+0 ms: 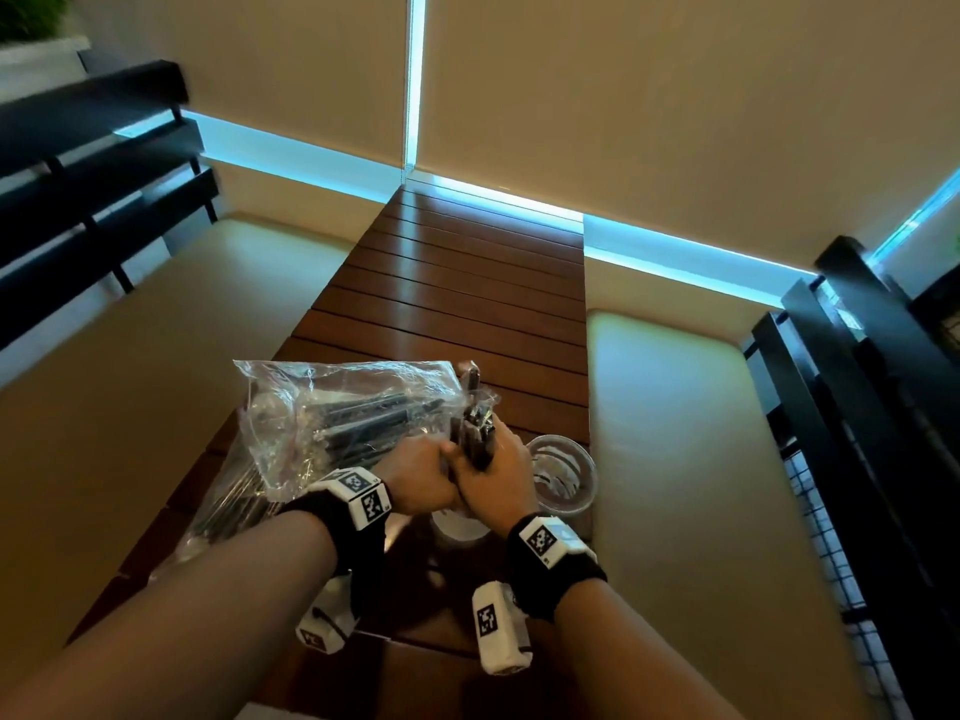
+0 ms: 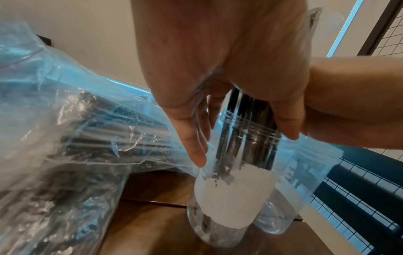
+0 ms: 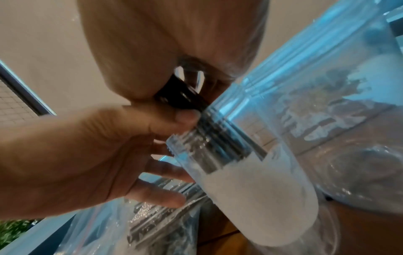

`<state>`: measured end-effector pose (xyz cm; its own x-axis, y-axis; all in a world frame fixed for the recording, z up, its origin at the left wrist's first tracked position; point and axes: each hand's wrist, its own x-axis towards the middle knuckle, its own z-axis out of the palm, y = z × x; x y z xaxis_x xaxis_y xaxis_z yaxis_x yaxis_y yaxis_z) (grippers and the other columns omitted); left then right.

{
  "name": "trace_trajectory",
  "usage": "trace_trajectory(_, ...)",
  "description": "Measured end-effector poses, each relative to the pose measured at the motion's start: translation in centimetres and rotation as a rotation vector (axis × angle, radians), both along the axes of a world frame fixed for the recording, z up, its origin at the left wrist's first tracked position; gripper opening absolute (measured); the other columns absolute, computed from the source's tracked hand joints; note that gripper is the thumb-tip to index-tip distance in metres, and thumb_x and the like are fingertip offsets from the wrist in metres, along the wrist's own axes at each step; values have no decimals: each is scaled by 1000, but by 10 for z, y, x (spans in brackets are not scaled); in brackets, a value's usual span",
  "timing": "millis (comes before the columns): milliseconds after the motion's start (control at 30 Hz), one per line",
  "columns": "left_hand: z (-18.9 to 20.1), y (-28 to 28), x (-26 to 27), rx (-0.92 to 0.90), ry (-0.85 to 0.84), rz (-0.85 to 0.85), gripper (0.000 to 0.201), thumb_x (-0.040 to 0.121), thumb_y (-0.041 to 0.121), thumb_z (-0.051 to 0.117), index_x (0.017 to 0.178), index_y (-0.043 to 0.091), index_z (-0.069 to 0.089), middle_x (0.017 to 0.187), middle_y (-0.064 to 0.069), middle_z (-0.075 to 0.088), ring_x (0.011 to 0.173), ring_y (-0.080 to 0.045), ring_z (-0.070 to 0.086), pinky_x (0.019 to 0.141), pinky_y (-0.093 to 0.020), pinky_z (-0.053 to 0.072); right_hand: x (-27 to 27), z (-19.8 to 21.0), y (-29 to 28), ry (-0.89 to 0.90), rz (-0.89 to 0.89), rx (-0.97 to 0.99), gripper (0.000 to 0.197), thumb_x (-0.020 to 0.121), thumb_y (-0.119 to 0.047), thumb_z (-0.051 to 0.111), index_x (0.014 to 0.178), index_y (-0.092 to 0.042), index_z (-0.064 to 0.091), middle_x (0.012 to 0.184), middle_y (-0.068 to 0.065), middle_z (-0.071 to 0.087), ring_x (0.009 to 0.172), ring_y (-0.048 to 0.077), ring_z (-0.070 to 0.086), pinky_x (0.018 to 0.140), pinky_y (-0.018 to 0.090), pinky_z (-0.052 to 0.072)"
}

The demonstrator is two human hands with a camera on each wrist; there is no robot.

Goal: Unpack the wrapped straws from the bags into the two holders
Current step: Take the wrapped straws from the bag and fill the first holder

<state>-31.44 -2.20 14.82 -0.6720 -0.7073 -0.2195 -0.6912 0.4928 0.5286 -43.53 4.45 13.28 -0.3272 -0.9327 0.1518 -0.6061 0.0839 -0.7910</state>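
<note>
Both hands meet over the near end of the slatted wooden table (image 1: 457,283). My right hand (image 1: 498,470) grips a bundle of dark wrapped straws (image 1: 472,407) held upright. My left hand (image 1: 415,475) pinches the same bundle from the left, its other fingers lying straight along the holder. The lower end of the straw bundle (image 2: 246,131) stands inside the mouth of a clear holder with a white lower half (image 2: 229,198). A second clear holder (image 1: 563,478) stands just to the right. A clear bag with more straws (image 1: 332,418) lies on the left.
Cream bench cushions (image 1: 675,459) flank the table on both sides. Dark slatted rails (image 1: 93,200) rise at the far left and right. The far half of the table runs toward a lit wall.
</note>
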Motion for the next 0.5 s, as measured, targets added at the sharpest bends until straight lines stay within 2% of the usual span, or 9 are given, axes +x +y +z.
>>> trace_trajectory(33,-2,-1,1,29,6,18,29,68,42,79,84,26,61,82,13,61,81,-13,58,64,-17,43,-1,2,0,2,26,14,30,78,-40,69,104,-29,59,96,-10,67,93,15,63,84,39,54)
trace_trajectory(67,-1,-2,4,57,9,34,33,67,43,78,90,23,65,89,9,66,84,-15,62,70,-21,49,-2,7,0,9,45,37,35,75,-40,72,106,-29,58,97,-10,68,92,13,65,85,38,55)
trace_trajectory(133,3,-4,9,59,1,36,40,69,43,78,101,22,68,99,3,70,91,-17,65,80,-28,52,-4,11,1,-13,63,71,48,68,-42,78,108,-30,55,98,-9,68,91,11,65,84,37,56)
trace_trajectory(200,7,-6,14,78,17,54,40,68,40,79,100,20,65,97,3,68,89,-17,64,78,-29,52,-6,10,2,-93,65,82,61,64,-45,82,114,-34,50,102,-8,68,93,10,66,84,39,58)
trace_trajectory(267,9,-10,17,78,29,77,33,72,32,77,96,19,59,96,3,65,85,-15,60,69,-26,47,-5,7,3,-180,66,58,70,64,-50,83,121,-39,44,108,-6,67,97,10,66,86,38,58)
trace_trajectory(333,12,-12,19,61,20,71,30,76,29,75,99,19,57,97,2,64,85,-15,59,68,-24,43,-2,7,4,-179,70,24,65,71,-62,73,124,-41,42,113,-6,65,100,9,64,89,39,56)
trace_trajectory(433,13,-14,24,77,-1,68,46,69,40,82,106,19,62,100,2,68,89,-15,63,77,-29,52,4,9,3,-113,95,-26,59,81,-77,49,125,-38,43,116,-4,62,102,10,62,89,41,54)
trace_trajectory(500,12,-17,28,95,-19,57,56,64,49,84,106,20,64,99,4,68,90,-15,64,82,-33,55,6,12,-1,-104,92,-74,64,83,-77,45,133,-39,40,123,-4,57,108,4,58,89,30,52)
